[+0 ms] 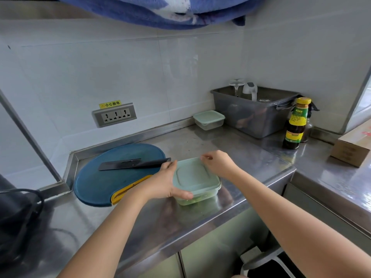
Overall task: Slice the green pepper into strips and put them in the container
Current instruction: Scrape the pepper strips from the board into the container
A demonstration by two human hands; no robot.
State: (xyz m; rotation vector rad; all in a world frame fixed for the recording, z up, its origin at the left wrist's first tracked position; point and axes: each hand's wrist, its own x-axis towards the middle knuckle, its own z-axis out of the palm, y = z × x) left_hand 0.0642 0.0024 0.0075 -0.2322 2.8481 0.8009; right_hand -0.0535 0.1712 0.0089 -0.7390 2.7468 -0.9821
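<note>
Left hand [166, 183] grips the lidded pale-green square plastic container [202, 195] near the front edge of the steel counter [251, 157], right hand [218, 163] pinching the far rim of its lid [192, 175]; yellow wall label [110, 104] reads 小心触电.

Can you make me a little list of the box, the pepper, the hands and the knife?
container: on the steel counter, lid on
pepper: green pieces inside, seen through the clear wall
left hand: grips the container's left side
right hand: pinches the lid's far corner
knife: lying on the blue cutting board
</note>
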